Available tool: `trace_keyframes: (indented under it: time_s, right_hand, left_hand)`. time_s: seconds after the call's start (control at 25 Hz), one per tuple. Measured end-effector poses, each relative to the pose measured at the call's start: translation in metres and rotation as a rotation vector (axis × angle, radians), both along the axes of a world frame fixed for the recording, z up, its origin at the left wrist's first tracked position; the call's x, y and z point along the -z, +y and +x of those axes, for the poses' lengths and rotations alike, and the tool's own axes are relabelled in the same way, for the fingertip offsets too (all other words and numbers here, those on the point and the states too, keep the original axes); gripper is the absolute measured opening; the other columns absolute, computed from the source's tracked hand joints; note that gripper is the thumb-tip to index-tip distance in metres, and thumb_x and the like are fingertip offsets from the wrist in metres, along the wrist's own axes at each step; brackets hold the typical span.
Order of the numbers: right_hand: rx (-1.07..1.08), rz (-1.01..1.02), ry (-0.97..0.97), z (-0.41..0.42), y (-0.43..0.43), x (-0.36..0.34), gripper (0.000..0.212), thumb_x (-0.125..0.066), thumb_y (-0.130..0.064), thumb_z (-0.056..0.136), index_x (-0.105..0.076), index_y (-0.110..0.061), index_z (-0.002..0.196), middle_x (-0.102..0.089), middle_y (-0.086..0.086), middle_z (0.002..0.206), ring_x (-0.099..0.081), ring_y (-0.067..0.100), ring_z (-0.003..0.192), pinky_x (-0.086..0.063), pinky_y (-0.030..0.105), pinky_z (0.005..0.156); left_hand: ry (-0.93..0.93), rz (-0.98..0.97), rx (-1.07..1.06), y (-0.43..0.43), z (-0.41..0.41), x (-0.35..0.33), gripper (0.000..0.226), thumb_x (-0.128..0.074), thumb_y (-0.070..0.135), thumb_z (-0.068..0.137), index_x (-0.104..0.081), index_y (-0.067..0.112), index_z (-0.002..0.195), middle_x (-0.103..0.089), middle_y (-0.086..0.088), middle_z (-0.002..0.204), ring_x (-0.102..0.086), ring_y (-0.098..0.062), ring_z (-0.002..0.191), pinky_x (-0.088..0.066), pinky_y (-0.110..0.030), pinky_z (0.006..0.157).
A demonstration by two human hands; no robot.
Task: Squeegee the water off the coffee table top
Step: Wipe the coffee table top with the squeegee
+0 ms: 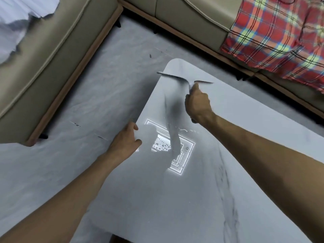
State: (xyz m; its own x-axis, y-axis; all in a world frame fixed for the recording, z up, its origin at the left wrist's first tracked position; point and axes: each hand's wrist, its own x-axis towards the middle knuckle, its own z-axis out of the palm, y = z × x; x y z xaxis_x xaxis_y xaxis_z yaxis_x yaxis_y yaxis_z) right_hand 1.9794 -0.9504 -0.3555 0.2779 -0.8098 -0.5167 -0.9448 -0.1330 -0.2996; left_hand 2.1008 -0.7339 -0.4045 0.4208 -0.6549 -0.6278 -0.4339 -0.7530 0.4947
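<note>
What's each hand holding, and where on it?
Right hand grips the squeegee by its handle; left hand holds the coffee table edge.

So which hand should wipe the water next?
The right hand: it grips the squeegee at the far end of the coffee table, beyond the water drops. The left hand only holds the table's edge.

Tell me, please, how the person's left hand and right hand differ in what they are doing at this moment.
The right hand grips the squeegee; the left hand holds only the coffee table, at its left edge. The right hand reaches out near the table's far corner; the left hand sits closer in. Both hands are bare, with arms stretched forward.
</note>
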Motion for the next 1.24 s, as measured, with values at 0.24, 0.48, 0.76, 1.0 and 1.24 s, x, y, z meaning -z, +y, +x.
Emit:
trace_keyframes:
  time_s: [0.24, 0.48, 0.76, 1.0, 1.24]
  right_hand:
    - [-0.437, -0.04, 0.113, -0.114, 0.065, -0.002, 0.059, -0.036, -0.024, 0.099, -0.01, -0.03, 0.152, -0.064, 0.011, 0.089, -0.056, 0.036, 0.069, -0.039, 0.036, 0.057]
    - [-0.617, 0.003, 0.275, -0.21, 0.099, -0.043, 0.059, -0.034, -0.034, 0.1, -0.01, -0.036, 0.154, -0.065, 0.003, 0.093, -0.062, 0.032, 0.075, -0.05, 0.04, 0.065]
    - [-0.163, -0.072, 0.03, -0.088, 0.023, -0.025, 0.041, -0.038, -0.024, 0.099, -0.033, -0.01, 0.138, -0.063, 0.029, 0.107, -0.058, 0.046, 0.084, -0.047, 0.046, 0.074]
    - [-0.056, 0.006, -0.049, -0.004, 0.061, 0.003, 0.051, -0.035, -0.02, 0.097, -0.023, -0.014, 0.146, -0.061, 0.024, 0.106, -0.061, 0.044, 0.091, -0.048, 0.044, 0.068]
    - [-0.671, 0.016, 0.061, -0.092, 0.15, 0.007, 0.063, -0.035, -0.023, 0.099, -0.006, -0.033, 0.154, -0.062, 0.011, 0.096, -0.06, 0.038, 0.077, -0.036, 0.035, 0.06]
  left_hand:
    - [0.099, 0.056, -0.008, 0.018, -0.017, -0.004, 0.04, -0.059, 0.015, 0.082, -0.039, 0.019, 0.117, -0.046, -0.001, 0.086, -0.047, -0.013, 0.067, -0.032, -0.022, 0.052]
    - [0.137, 0.06, -0.078, 0.023, -0.015, -0.007, 0.038, -0.058, 0.013, 0.082, -0.041, 0.019, 0.116, -0.05, -0.005, 0.089, -0.052, -0.026, 0.08, -0.038, -0.031, 0.063]
    - [0.265, 0.012, -0.307, 0.057, -0.01, 0.005, 0.033, -0.06, 0.013, 0.079, -0.045, 0.027, 0.105, -0.053, -0.002, 0.098, -0.051, -0.021, 0.08, -0.039, -0.03, 0.061]
    - [0.346, -0.028, -0.436, 0.084, -0.008, 0.014, 0.035, -0.058, 0.016, 0.072, -0.047, 0.023, 0.105, -0.057, 0.006, 0.11, -0.054, -0.018, 0.096, -0.042, -0.024, 0.071]
    - [0.349, -0.041, -0.634, 0.092, -0.013, 0.008, 0.043, -0.054, 0.019, 0.061, -0.045, 0.02, 0.102, -0.057, 0.006, 0.102, -0.055, -0.018, 0.091, -0.041, -0.027, 0.07]
